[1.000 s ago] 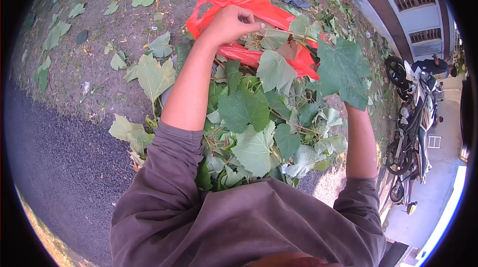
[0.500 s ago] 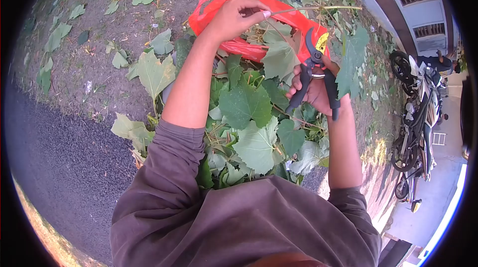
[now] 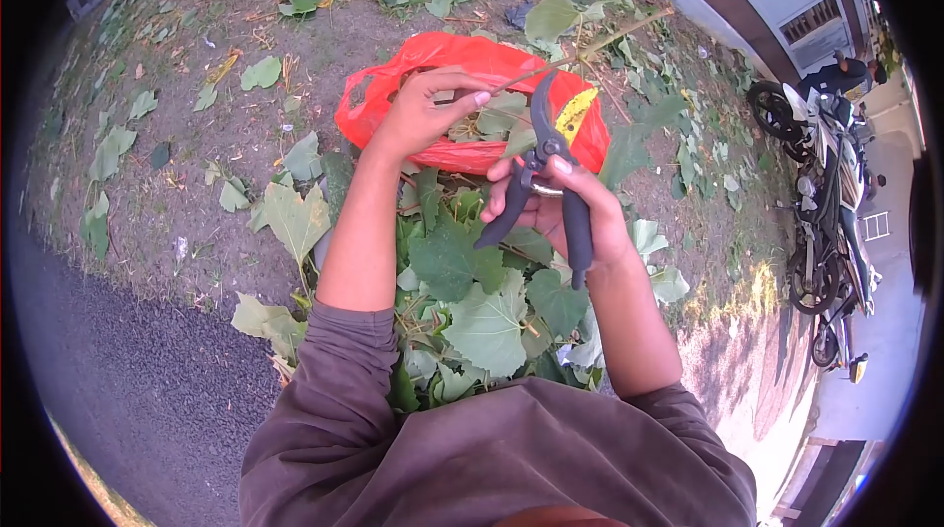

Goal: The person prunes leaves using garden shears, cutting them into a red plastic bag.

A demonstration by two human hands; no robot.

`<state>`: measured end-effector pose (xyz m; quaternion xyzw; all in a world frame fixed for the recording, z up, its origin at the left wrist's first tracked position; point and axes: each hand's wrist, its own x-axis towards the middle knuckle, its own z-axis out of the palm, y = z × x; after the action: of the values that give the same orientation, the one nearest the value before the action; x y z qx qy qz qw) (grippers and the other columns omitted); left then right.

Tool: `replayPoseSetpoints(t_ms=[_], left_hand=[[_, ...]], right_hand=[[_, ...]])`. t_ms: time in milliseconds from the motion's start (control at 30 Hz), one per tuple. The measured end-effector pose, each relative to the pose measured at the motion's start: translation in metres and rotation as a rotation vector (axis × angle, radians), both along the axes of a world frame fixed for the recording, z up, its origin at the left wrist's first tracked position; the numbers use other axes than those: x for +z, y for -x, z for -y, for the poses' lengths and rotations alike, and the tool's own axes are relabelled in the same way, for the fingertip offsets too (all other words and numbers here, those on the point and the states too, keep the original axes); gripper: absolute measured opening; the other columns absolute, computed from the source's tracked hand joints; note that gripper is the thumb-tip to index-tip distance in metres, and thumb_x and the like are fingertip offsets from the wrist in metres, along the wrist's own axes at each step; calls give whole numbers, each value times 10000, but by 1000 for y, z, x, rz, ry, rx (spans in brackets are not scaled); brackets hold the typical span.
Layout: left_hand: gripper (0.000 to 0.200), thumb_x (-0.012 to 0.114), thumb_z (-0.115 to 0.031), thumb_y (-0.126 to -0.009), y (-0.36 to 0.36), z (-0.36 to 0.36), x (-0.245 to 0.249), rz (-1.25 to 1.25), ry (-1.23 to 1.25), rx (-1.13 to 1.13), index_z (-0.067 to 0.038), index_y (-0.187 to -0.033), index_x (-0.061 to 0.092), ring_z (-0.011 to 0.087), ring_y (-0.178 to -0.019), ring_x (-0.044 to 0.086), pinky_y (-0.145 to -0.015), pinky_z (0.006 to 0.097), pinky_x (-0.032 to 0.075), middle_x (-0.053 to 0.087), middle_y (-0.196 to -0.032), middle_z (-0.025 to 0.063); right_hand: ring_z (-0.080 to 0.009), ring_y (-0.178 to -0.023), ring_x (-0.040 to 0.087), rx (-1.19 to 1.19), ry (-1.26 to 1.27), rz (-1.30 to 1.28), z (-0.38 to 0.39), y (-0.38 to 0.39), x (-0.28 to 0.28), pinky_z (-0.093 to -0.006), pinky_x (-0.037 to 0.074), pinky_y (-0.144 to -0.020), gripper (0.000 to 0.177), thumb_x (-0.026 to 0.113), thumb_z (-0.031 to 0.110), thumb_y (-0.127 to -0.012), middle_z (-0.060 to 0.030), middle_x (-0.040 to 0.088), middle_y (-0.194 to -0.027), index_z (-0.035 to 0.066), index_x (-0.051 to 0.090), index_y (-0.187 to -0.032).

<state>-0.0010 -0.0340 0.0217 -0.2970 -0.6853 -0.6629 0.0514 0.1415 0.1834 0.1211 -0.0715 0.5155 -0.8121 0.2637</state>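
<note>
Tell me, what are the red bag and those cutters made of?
The red bag looks like thin glossy plastic film: it crumples and shines. The cutters in the right hand seem to have dark metal blades and matte black handles, probably plastic or rubber coated.

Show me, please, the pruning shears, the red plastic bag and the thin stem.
pruning shears [image 3: 543, 124]: head view, blade base above the pivot.
red plastic bag [image 3: 433, 50]: head view, upper rim.
thin stem [image 3: 590, 48]: head view, bare middle.
</note>
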Motion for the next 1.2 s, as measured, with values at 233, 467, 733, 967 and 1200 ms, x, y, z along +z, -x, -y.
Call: replayPoseSetpoints(t_ms=[233, 467, 733, 967, 1200], left_hand=[[161, 830, -80, -927, -1, 1, 0, 18, -61, -74, -21, -1076, 826, 153, -980, 689, -866, 325, 532, 748, -1015, 58], [193, 843, -97, -917, -2, 0, 1, 10, -53, -50, -43, -1102, 841, 140, -930, 695, -828, 307, 543, 754, -974, 47], [177, 846, -71, -911, -3, 1, 6, 4, -68, 23, -26, -1082, 837, 140, -944, 691, -829, 307, 532, 740, -971, 46], [195, 850, -66, -894, -4, 0, 8, -172, -13, 112, -46, -1088, 844, 156, -922, 692, -800, 312, 535, 742, -950, 49], [188, 846, -76, -905, -3, -1, 5, -137, -31, 101, -43, -1090, 844, 145, -922, 688, -804, 311, 535, 747, -961, 47]], right_hand=[[-304, -1027, 742, -72, -157, -68, -16, 24, 14, -440, 575, -1008, 602, 441, 448, -1114, -178, 735, -1049, -82, 624, -1334], [-315, -1000, 738, -91, -82, -4, -20, 43, 14, -449, 572, -987, 665, 472, 510, -1087, -180, 729, -1006, -95, 651, -1297], [-326, -903, 723, -196, -1, -4, -15, 42, 13, -450, 573, -921, 650, 502, 505, -1077, -170, 706, -926, -96, 663, -1264], [-276, -803, 678, -212, -76, -24, -20, 41, 11, -427, 573, -824, 575, 517, 485, -1082, -145, 671, -857, -64, 669, -1165], [-210, -702, 595, -372, -83, 37, -20, 42, 8, -413, 545, -734, 389, 648, 417, -1051, -95, 622, -807, 29, 625, -1069]])
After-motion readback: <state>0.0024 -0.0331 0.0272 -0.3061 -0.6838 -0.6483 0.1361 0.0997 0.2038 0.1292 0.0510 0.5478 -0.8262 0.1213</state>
